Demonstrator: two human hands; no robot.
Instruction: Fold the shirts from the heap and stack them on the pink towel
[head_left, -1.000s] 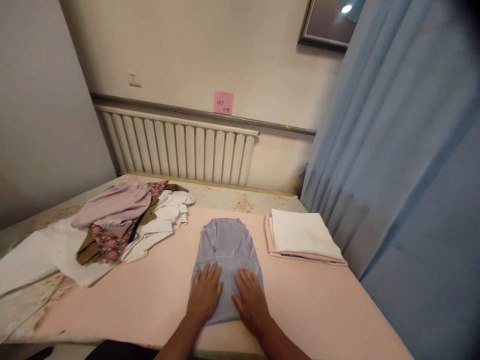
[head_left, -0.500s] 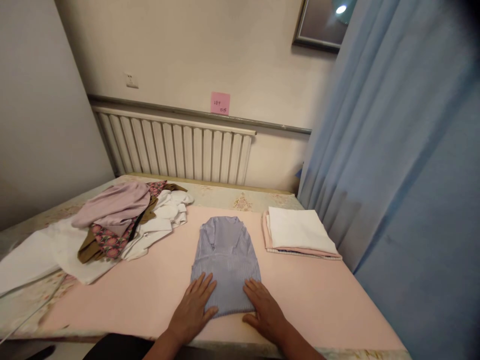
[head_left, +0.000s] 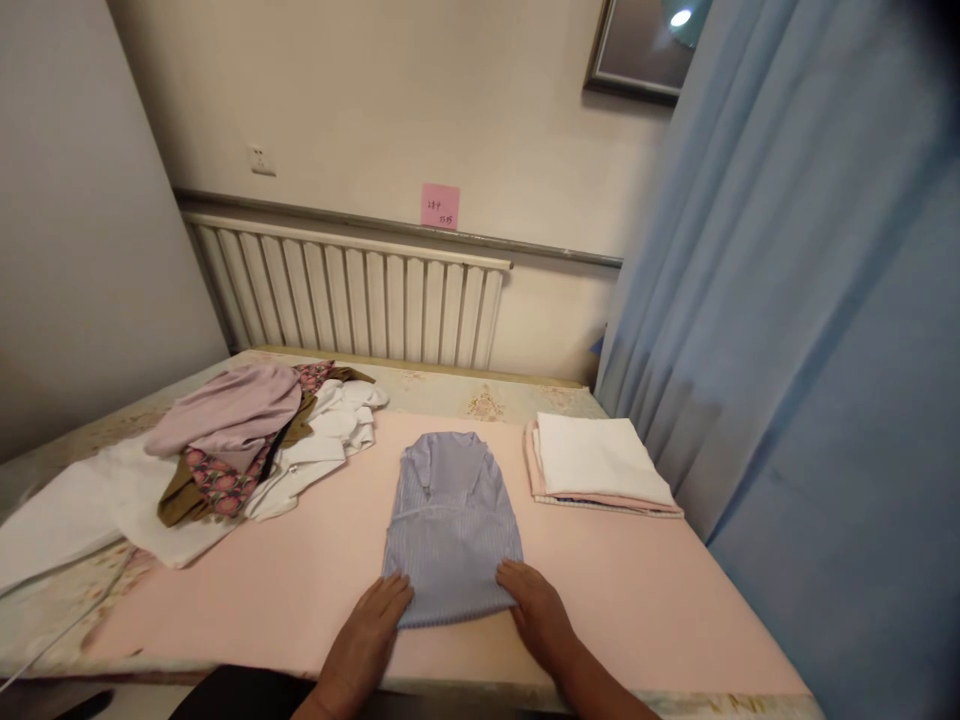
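A blue-grey finely striped shirt [head_left: 454, 545] lies folded into a narrow panel on the pink cloth, collar end pointing away from me. At its lower left corner, my left hand [head_left: 373, 620] has its fingers on top and its thumb out of sight, apparently under the fabric. My right hand [head_left: 538, 612] pinches the lower right corner the same way. The near hem looks slightly raised between the two hands.
To the left is a loose heap of clothes, with a mauve garment [head_left: 232, 410] over white ones [head_left: 150, 500]. A folded stack [head_left: 600, 455] sits at the right, beside a blue curtain [head_left: 810, 350]. A radiator [head_left: 352, 290] lines the wall behind the pink cloth [head_left: 622, 600].
Both hands lay flat on the shirt's lower part; they have slid outward to its near corners and closed on them. The near hem has lifted a little.
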